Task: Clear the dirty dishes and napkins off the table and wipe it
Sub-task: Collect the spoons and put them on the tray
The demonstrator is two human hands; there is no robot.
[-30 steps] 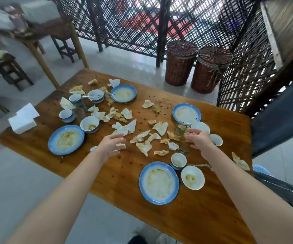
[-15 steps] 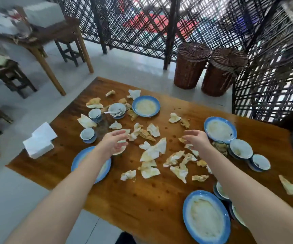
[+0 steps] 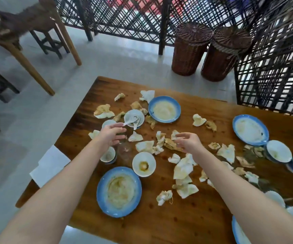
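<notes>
The wooden table is strewn with several crumpled, stained napkins. Dirty blue-rimmed plates lie at the near left, the far middle and the right. A small bowl holding a white spoon stands at the far left. My left hand hovers just in front of it, above a clear glass, fingers relaxed and holding nothing. My right hand hangs over a brown-stained napkin with loosely bent fingers, holding nothing I can see.
More small bowls stand at the near left and at the right edge. A white napkin stack lies on the table's left corner. Two wicker baskets stand beyond the table by a lattice screen. Another table and stools are at the far left.
My view has swung left along the table. Both hands have moved from the glasses and napkins at the right toward the left half, the left hand nearing the bowl with the spoon.
</notes>
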